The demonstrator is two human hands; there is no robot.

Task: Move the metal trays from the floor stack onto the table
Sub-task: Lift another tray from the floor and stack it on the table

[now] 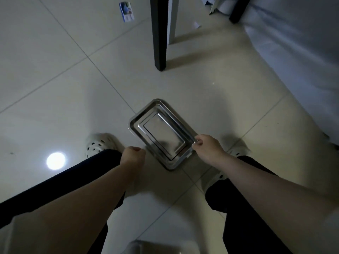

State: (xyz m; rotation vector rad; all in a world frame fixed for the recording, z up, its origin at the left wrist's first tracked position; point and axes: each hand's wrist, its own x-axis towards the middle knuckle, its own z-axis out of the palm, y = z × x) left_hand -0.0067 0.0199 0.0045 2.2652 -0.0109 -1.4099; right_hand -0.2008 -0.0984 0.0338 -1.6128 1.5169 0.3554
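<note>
A stack of shiny rectangular metal trays [161,132] lies on the tiled floor between my feet, its long side running from upper left to lower right. My right hand [206,148] pinches the rim of the top tray at its right corner. To the left of the stack my left hand [132,156] hangs above the floor with its fingers curled and nothing in them, just short of the trays' near edge. The table top is out of view.
A black table leg [159,33] stands on the floor beyond the trays. A second dark leg [238,10] rises at the top right, beside a pale cloth or cover [297,57]. A small printed packet [126,11] lies far left. My light clogs [100,143] flank the stack.
</note>
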